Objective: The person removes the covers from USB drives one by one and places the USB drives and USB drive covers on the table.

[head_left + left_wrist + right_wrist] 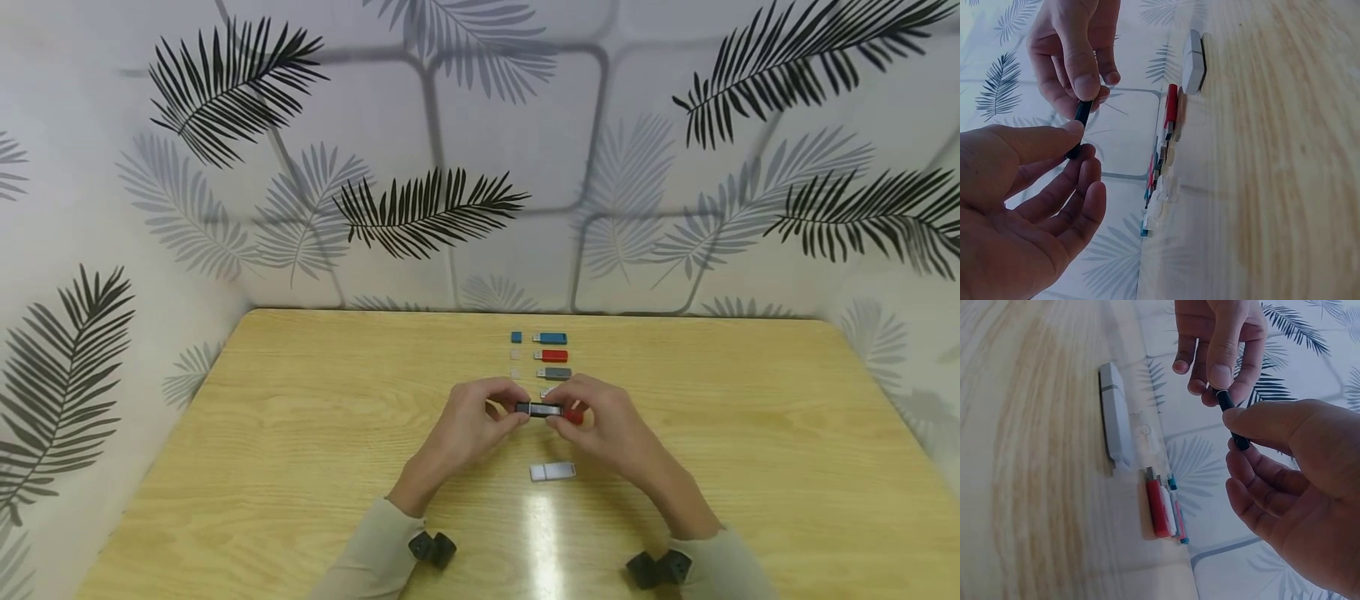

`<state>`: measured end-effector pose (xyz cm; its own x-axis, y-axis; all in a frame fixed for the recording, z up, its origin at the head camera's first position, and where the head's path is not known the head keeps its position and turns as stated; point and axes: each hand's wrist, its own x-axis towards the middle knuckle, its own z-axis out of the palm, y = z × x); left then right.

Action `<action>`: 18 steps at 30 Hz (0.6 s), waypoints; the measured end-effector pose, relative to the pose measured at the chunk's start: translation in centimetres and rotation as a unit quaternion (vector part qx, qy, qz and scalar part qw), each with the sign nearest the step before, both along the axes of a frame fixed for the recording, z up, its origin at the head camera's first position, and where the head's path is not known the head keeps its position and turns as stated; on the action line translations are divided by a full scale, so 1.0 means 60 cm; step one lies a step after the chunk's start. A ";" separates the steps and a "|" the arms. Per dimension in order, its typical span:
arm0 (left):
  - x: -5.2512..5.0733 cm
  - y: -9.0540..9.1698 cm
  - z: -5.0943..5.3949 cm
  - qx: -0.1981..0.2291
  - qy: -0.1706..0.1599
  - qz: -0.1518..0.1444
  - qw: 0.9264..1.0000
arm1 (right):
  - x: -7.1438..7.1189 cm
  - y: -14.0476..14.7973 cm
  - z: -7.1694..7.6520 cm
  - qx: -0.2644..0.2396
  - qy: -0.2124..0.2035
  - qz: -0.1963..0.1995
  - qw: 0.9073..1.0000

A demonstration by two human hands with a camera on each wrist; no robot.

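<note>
A black USB stick point(542, 410) is held between both hands above the table, lying about level from left to right. My left hand point(468, 423) pinches its left end between thumb and index finger. The opposite end is pinched by my right hand point(611, 425). A thin light line crosses the stick near the left fingertips, where cap and body meet. Just below the hands lies a silver-white USB stick point(552, 472) with its cap on. Behind the right fingers, a red USB stick point(574, 415) shows only in part.
Beyond the hands, a column holds a blue USB stick point(552, 338), a red one point(552, 356), a grey one point(557, 373) and a partly hidden white one point(546, 392). A blue cap point(516, 337) and clear caps point(515, 355) lie left of them. A patterned wall borders the table point(300, 433).
</note>
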<state>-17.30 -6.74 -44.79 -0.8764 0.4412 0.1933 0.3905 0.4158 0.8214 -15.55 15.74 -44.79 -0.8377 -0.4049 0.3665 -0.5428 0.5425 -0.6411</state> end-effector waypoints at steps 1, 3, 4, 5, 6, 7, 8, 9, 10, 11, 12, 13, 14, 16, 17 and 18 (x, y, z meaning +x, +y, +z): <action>0.000 0.000 0.001 0.003 0.002 -0.004 1.000 | 0.001 0.001 0.002 -0.001 0.002 0.001 1.000; -0.001 0.000 0.004 0.011 0.008 -0.013 1.000 | 0.003 0.003 0.007 -0.006 0.005 0.005 1.000; -0.001 -0.001 0.005 0.015 0.012 -0.017 1.000 | 0.003 0.004 0.010 -0.008 0.008 0.006 1.000; -0.001 -0.001 0.006 0.019 0.016 -0.021 0.999 | 0.004 0.005 0.012 -0.008 0.012 0.007 1.000; -0.001 -0.002 0.008 0.022 0.020 -0.025 0.999 | 0.004 0.006 0.015 -0.009 0.017 0.008 1.000; -0.001 -0.002 0.009 0.026 0.025 -0.028 0.999 | 0.005 0.007 0.017 -0.010 0.022 0.010 1.000; 0.000 -0.003 0.011 0.029 0.032 -0.030 0.999 | 0.005 0.007 0.020 -0.011 0.026 0.012 1.000; 0.000 -0.004 0.013 0.031 0.037 -0.033 0.998 | 0.006 0.008 0.022 -0.011 0.032 0.013 0.999; 0.000 -0.004 0.014 0.034 0.042 -0.035 0.998 | 0.006 0.008 0.024 -0.013 0.039 0.015 0.999; 0.000 -0.005 0.016 0.036 0.046 -0.039 0.998 | 0.007 0.009 0.026 -0.014 0.044 0.018 0.999; 0.000 -0.006 0.018 0.037 0.049 -0.041 0.997 | 0.007 0.009 0.028 -0.015 0.049 0.020 0.998; 0.001 -0.007 0.020 0.038 0.051 -0.044 0.997 | 0.007 0.009 0.030 -0.016 0.054 0.023 0.998; 0.001 -0.008 0.022 0.039 0.051 -0.047 0.997 | 0.007 0.009 0.032 -0.018 0.059 0.027 0.998; 0.001 -0.011 0.025 0.042 0.046 -0.053 0.997 | 0.008 0.009 0.035 -0.022 0.065 0.035 0.997; 0.002 -0.012 0.027 0.042 0.043 -0.055 0.997 | 0.008 0.009 0.035 -0.023 0.066 0.039 0.997; 0.002 -0.014 0.029 0.043 0.041 -0.056 0.997 | 0.008 0.009 0.036 -0.024 0.065 0.042 0.997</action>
